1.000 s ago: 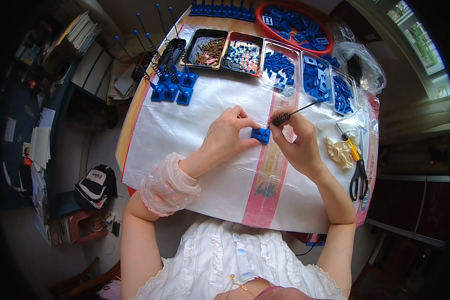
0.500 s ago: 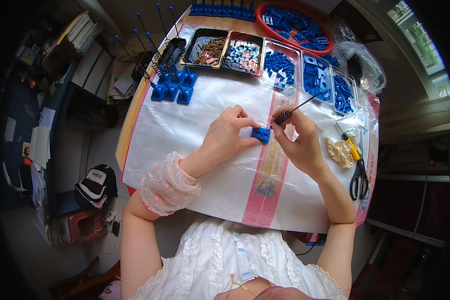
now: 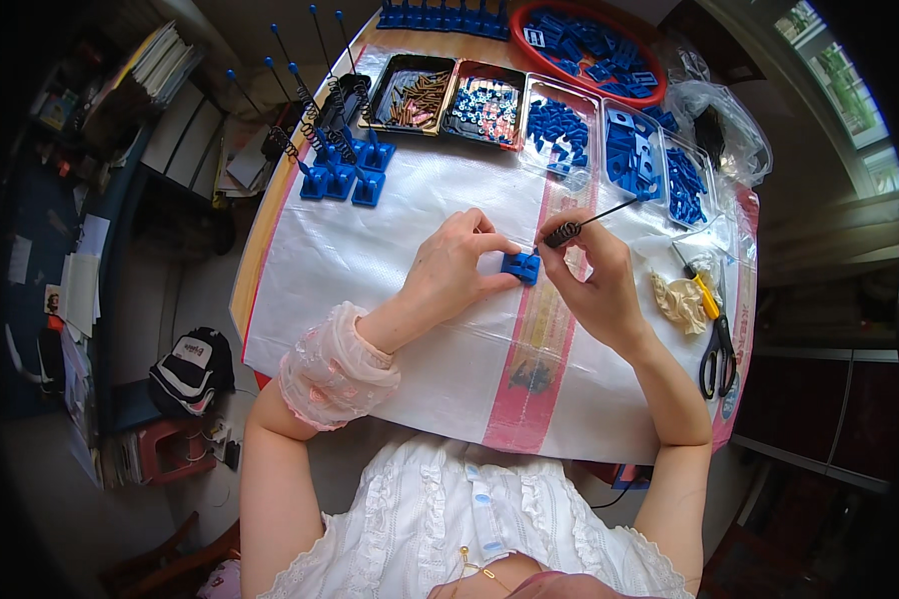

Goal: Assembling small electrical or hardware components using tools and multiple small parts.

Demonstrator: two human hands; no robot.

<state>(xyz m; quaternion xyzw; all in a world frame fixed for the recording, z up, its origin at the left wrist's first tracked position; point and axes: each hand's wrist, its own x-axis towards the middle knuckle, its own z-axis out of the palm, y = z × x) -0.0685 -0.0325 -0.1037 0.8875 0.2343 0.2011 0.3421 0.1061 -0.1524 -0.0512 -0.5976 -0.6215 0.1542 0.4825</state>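
My left hand [image 3: 451, 262] holds a small blue plastic base [image 3: 520, 268] on the white sheet, pinched between thumb and fingers. Above and to the right of it, my right hand [image 3: 601, 275] grips a thin dark rod with a black coil spring [image 3: 563, 235] around it. The rod slants up to the right. Its lower end is close to the right edge of the base; whether the two touch I cannot tell. At the far left stand several blue bases [image 3: 368, 187] with upright springs and blue-tipped rods.
Trays along the back hold brown screws [image 3: 420, 100], metal nuts [image 3: 484, 108] and small blue parts [image 3: 557, 130]. Behind them sits a red basket [image 3: 649, 100] of blue pieces. Black-handled scissors [image 3: 711, 364], a yellow-handled tool [image 3: 707, 298] and crumpled paper [image 3: 677, 304] lie at the right.
The rod's far end has dipped slightly, and the spring in my right hand has shifted a little to the left. My left hand and the blue base stay nearly still.
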